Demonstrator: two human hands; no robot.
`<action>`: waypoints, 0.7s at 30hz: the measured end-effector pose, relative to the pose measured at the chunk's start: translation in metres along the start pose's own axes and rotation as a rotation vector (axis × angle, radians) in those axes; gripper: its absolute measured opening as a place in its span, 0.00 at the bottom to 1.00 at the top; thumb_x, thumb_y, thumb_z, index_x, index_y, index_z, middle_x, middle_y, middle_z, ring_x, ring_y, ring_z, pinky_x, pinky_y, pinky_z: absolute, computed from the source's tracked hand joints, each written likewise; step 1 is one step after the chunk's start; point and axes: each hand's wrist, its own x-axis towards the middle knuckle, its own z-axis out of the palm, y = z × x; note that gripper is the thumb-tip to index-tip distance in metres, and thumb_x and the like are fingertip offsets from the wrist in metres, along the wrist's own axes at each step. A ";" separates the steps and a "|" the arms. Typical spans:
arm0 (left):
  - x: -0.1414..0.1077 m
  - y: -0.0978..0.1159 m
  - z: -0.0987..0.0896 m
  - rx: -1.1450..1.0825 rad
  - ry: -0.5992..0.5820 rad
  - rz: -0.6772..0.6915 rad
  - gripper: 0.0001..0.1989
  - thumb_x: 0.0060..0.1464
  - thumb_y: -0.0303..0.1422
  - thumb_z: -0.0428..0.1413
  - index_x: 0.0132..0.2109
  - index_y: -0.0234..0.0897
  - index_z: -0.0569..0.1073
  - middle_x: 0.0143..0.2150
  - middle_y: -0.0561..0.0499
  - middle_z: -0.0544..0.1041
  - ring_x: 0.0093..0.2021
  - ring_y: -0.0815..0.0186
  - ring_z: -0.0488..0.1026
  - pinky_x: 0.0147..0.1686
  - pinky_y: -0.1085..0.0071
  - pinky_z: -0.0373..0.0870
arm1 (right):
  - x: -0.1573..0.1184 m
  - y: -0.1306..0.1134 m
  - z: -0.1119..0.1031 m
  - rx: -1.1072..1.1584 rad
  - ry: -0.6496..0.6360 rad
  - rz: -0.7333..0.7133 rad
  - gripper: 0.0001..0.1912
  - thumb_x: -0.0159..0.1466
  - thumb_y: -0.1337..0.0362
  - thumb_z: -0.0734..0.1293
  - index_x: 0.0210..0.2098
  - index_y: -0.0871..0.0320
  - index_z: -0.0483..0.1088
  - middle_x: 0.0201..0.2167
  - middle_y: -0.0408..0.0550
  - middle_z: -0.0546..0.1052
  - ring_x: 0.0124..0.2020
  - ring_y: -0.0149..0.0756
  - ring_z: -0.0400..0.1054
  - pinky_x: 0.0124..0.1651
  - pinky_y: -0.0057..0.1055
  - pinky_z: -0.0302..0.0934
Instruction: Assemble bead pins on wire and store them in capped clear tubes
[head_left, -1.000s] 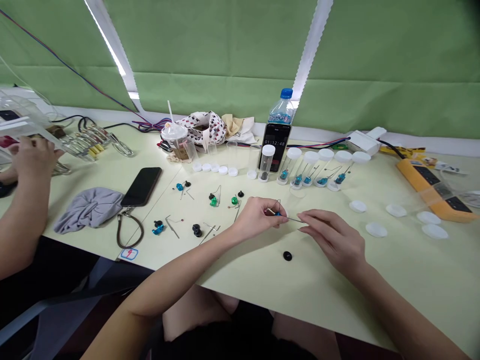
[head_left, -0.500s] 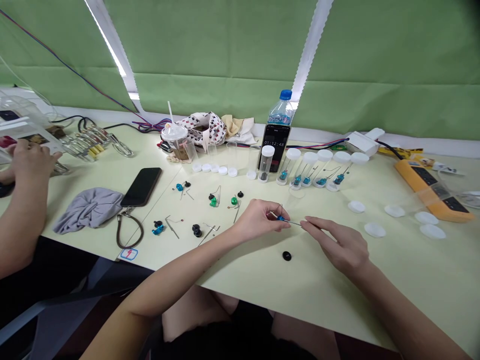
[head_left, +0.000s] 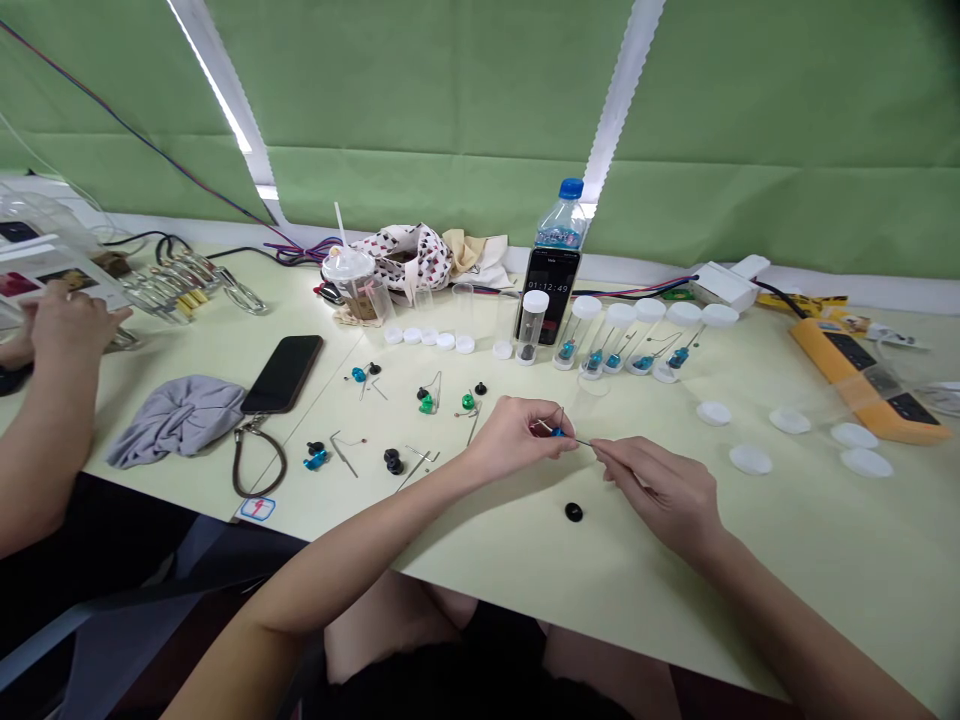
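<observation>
Counts on the bench (head_left: 480, 500): six white-capped tubes (head_left: 535, 325), five containing blue parts (head_left: 567, 350) and one a dark part (head_left: 528, 352); six low white caps (head_left: 465, 344) in a row; five loose white lids (head_left: 750, 459); five clusters of small parts (head_left: 426, 403) (two blue, two green, one black); one black disc (head_left: 574, 512); one phone lying flat (head_left: 283, 374), one upright phone (head_left: 551, 280); one bottle (head_left: 561, 222); one drink cup (head_left: 350, 268); one orange power strip (head_left: 832, 375).
</observation>
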 end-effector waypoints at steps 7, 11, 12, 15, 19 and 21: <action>0.000 -0.001 -0.001 -0.052 0.046 -0.050 0.09 0.47 0.34 0.59 0.32 0.31 0.75 0.27 0.50 0.75 0.25 0.72 0.71 0.28 0.75 0.68 | 0.002 0.004 0.001 -0.036 -0.022 -0.001 0.17 0.62 0.68 0.65 0.51 0.54 0.66 0.33 0.43 0.78 0.31 0.28 0.72 0.34 0.23 0.65; 0.001 0.000 -0.003 -0.103 0.050 -0.082 0.10 0.45 0.35 0.60 0.32 0.30 0.74 0.27 0.49 0.74 0.24 0.71 0.72 0.26 0.75 0.69 | -0.002 0.012 -0.001 -0.112 -0.034 -0.111 0.23 0.62 0.71 0.64 0.55 0.53 0.62 0.38 0.46 0.78 0.36 0.32 0.73 0.41 0.27 0.67; 0.001 0.000 -0.003 -0.103 0.045 -0.085 0.10 0.45 0.35 0.60 0.32 0.30 0.74 0.28 0.49 0.74 0.24 0.71 0.72 0.26 0.75 0.69 | -0.003 0.013 -0.001 -0.107 -0.042 -0.121 0.23 0.62 0.72 0.63 0.56 0.53 0.62 0.38 0.46 0.78 0.37 0.32 0.73 0.41 0.28 0.68; 0.001 -0.001 -0.003 -0.088 0.034 -0.083 0.10 0.46 0.35 0.60 0.32 0.30 0.74 0.29 0.47 0.75 0.25 0.72 0.72 0.27 0.75 0.69 | -0.007 0.016 -0.002 -0.071 -0.060 -0.126 0.25 0.62 0.73 0.62 0.57 0.54 0.60 0.40 0.47 0.77 0.37 0.32 0.73 0.42 0.29 0.68; 0.001 -0.002 -0.002 -0.041 0.028 -0.071 0.09 0.46 0.34 0.59 0.33 0.31 0.74 0.30 0.48 0.76 0.25 0.72 0.71 0.27 0.75 0.69 | -0.006 0.014 -0.003 -0.014 -0.094 -0.079 0.23 0.62 0.75 0.62 0.55 0.54 0.63 0.36 0.46 0.77 0.35 0.29 0.73 0.39 0.26 0.67; 0.001 -0.002 -0.003 -0.014 0.020 -0.063 0.09 0.47 0.33 0.59 0.34 0.32 0.75 0.29 0.48 0.76 0.25 0.72 0.71 0.28 0.75 0.68 | -0.002 0.010 -0.003 0.038 -0.100 -0.041 0.19 0.63 0.75 0.61 0.52 0.54 0.65 0.33 0.44 0.77 0.32 0.28 0.72 0.35 0.24 0.67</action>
